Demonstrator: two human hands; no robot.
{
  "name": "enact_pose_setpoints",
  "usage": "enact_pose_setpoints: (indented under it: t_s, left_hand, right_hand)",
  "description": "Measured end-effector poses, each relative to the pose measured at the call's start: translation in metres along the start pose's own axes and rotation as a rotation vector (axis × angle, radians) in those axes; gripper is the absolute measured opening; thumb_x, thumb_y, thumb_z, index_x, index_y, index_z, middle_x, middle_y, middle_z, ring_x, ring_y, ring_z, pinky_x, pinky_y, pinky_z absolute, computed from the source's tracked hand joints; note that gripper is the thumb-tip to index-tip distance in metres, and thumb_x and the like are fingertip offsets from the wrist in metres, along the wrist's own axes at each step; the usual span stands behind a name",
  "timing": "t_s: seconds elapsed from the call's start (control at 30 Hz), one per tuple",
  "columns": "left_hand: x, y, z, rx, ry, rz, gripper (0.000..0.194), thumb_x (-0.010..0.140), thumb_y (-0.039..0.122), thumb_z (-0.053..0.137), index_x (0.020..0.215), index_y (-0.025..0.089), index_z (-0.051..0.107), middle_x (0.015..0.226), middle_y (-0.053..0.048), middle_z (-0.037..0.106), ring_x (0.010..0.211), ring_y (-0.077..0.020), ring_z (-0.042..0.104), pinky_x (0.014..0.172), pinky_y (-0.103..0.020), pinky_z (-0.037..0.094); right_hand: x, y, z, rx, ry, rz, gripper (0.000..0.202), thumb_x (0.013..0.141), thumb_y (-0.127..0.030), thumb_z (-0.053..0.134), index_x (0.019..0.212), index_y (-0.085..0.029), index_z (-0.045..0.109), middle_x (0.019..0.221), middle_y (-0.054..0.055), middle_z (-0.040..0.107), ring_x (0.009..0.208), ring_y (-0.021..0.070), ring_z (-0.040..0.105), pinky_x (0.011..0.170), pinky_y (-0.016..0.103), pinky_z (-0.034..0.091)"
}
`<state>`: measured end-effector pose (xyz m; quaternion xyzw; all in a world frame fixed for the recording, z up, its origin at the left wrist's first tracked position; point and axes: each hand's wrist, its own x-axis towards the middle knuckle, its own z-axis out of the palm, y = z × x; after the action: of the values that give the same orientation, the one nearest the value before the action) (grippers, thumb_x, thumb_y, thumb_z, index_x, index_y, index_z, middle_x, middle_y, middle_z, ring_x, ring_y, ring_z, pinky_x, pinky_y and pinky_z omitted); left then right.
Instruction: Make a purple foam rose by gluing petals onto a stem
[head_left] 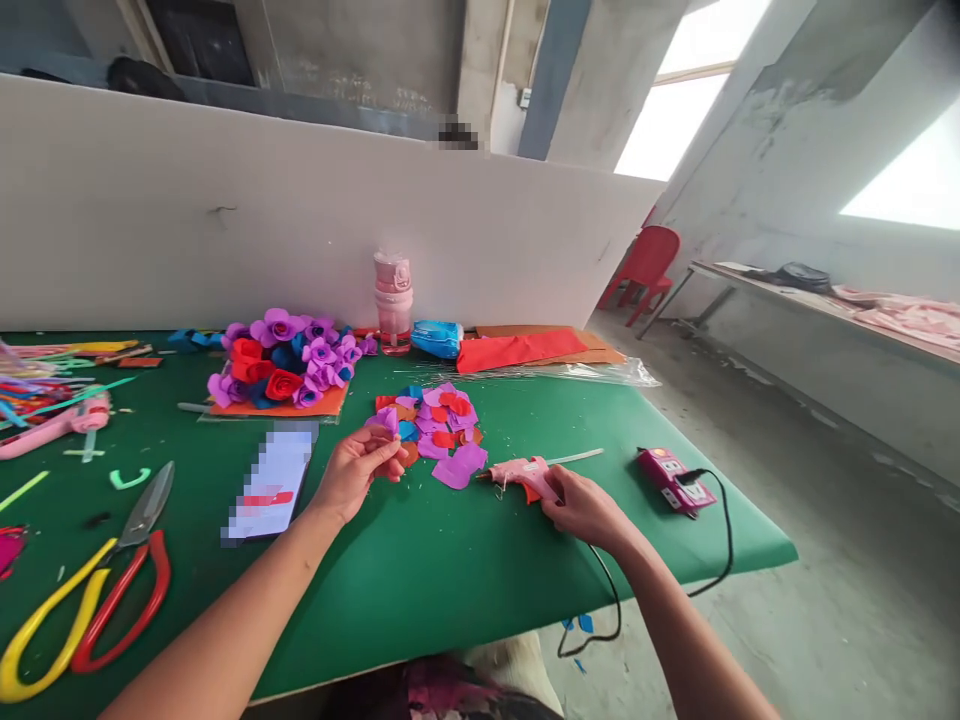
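Pinched in the fingers of my left hand (360, 468) is a small purple paper flower (386, 418), held over the near left of a loose pile of cut paper petals (450, 425) in purple, red, blue and orange. My right hand (589, 505) is wrapped around the handle of a pink hot glue gun (521, 474). Its nozzle points left toward the petals, and a glue stick (581, 457) sticks out of its back. Finished paper flowers (289, 355) in purple, red and blue lie bunched on an orange sheet at the back left.
Scissors (142, 520) with yellow and red handles and a phone (270, 480) lie on the green table (420, 610) to the left. A pink bottle (394, 305) stands at the back beside red paper (517, 350). At right, a purple power box (675, 482) has a black cable plugged in.
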<state>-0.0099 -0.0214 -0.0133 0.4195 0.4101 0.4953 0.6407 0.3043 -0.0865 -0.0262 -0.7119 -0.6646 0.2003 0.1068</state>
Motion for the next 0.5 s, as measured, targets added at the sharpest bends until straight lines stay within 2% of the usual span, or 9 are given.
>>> enact_pose_setpoints:
  t_s: [0.1, 0.2, 0.3, 0.4, 0.5]
  left_hand:
    - [0.001, -0.001, -0.002, -0.027, 0.010, -0.001, 0.031, 0.062, 0.029, 0.079, 0.082, 0.015, 0.060, 0.066, -0.002, 0.071, 0.048, -0.0109, 0.059, 0.046, -0.022, 0.047]
    - [0.000, -0.001, -0.003, -0.049, -0.007, -0.009, 0.030, 0.063, 0.029, 0.078, 0.082, 0.016, 0.059, 0.067, -0.002, 0.071, 0.047, -0.0105, 0.058, 0.047, -0.023, 0.047]
    - [-0.001, -0.002, -0.002, -0.047, -0.028, -0.016, 0.028, 0.064, 0.029, 0.078, 0.081, 0.016, 0.059, 0.067, -0.002, 0.071, 0.047, -0.0104, 0.058, 0.048, -0.023, 0.047]
    - [-0.002, 0.000, -0.001, -0.049, -0.029, -0.017, 0.027, 0.064, 0.029, 0.078, 0.080, 0.016, 0.059, 0.066, -0.002, 0.070, 0.047, -0.0105, 0.058, 0.048, -0.023, 0.047]
    - [-0.002, 0.001, -0.001, -0.048, -0.024, -0.015, 0.028, 0.064, 0.029, 0.077, 0.081, 0.016, 0.059, 0.066, -0.002, 0.070, 0.048, -0.0108, 0.058, 0.047, -0.023, 0.046]
  right_hand:
    - [0.000, 0.008, -0.004, 0.132, 0.021, -0.006, 0.009, 0.072, -0.023, 0.052, 0.067, -0.020, 0.046, 0.061, -0.003, 0.049, 0.056, 0.0122, 0.042, 0.052, 0.024, 0.026]
    - [-0.008, 0.006, -0.012, 0.521, 0.040, 0.032, 0.016, 0.077, -0.035, 0.056, 0.080, -0.019, 0.052, 0.069, -0.001, 0.054, 0.061, 0.0144, 0.049, 0.054, 0.025, 0.036]
    - [-0.016, -0.012, -0.018, 0.960, -0.019, 0.042, 0.026, 0.076, -0.039, 0.062, 0.091, -0.019, 0.055, 0.076, 0.000, 0.057, 0.066, 0.0144, 0.054, 0.059, 0.027, 0.044]
    - [-0.017, -0.037, -0.016, 1.278, -0.113, 0.064, 0.021, 0.074, -0.032, 0.065, 0.088, -0.017, 0.061, 0.063, -0.002, 0.052, 0.056, 0.0099, 0.047, 0.055, 0.023, 0.042]
    - [-0.008, -0.059, -0.009, 1.589, -0.233, 0.159, 0.021, 0.072, -0.031, 0.062, 0.085, -0.015, 0.064, 0.065, 0.000, 0.052, 0.054, 0.0095, 0.045, 0.051, 0.023, 0.042]
